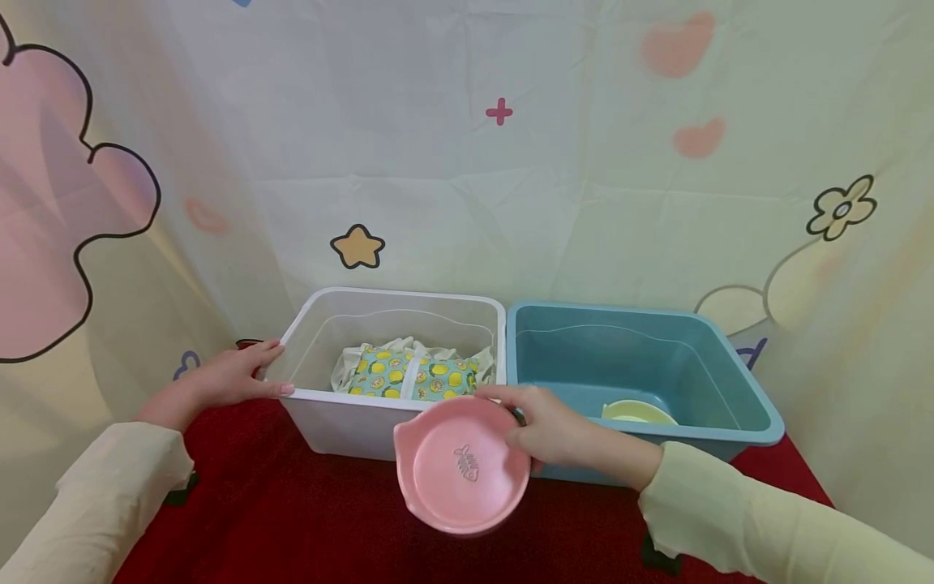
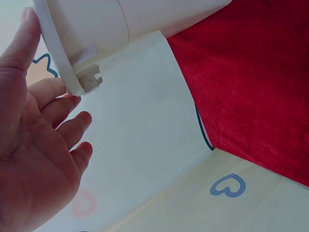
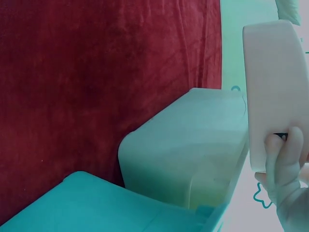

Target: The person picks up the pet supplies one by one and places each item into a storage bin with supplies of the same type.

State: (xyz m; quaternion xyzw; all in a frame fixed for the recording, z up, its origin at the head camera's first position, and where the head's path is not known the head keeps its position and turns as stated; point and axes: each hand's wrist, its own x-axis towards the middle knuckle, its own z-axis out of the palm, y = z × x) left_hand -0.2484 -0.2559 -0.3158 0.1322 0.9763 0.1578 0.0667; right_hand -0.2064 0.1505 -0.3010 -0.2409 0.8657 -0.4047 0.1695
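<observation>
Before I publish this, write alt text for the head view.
A right hand holds a round pink cat-eared bowl over red cloth. The left hand grips a white plastic tub containing a lemon-print fabric bundle; beside it, a blue plastic tub holds a curved pale-yellow item, partly hidden.

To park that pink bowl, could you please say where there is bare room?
Bare red cloth lies in front of the white bin and blue bin; the blue bin has room left of the yellow dish. The lemon-print bundle crowds the white bin.
</observation>
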